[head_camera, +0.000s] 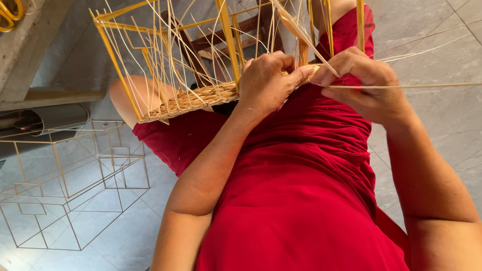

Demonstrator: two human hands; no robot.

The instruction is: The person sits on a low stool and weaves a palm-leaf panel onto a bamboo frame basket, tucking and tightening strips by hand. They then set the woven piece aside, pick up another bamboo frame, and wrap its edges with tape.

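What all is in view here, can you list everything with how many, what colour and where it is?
Basket frame: one, yellow wire, on the lap, top centre.
Woven base: one, tan, along the frame's bottom edge.
Loose reed strands: many, pale straw, sticking up through the frame and out to the right.
Empty wire frames: several, cannot tell how many, pale metal, stacked on the floor at left.
Wooden stool: one, dark brown, seen behind the frame.
Tiled floor: grey, all around.
Concrete ledge: one, grey, upper left.
Red dress: one, on the person, centre.
Left hand: pressing on the woven edge.
Right hand: pinching a reed strand.
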